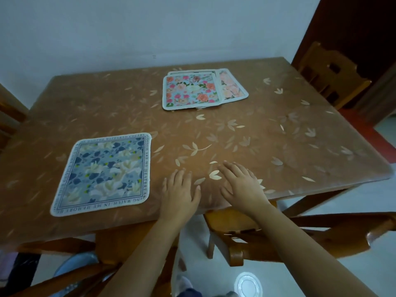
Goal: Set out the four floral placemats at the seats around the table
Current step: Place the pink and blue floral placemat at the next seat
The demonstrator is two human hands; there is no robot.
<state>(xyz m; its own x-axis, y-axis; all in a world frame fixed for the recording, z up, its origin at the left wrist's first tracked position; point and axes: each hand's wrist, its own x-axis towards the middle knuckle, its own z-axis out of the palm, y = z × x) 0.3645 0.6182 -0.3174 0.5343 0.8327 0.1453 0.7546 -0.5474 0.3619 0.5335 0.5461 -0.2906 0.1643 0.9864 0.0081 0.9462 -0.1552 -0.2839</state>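
One blue-and-cream floral placemat [102, 173] lies flat at the near left seat, square to the table edge. Remaining mats sit in a loose stack [199, 91] at the far middle of the table [278, 129]: pink-rose mat [190, 91] on top, a paler peach mat [232, 86] sticking out to the right, another's edge showing behind. Left hand [181, 189] and right hand [240, 182] rest side by side near the front edge, fingers spread, palms down, holding nothing. Wooden chairs [330, 76] around the table.
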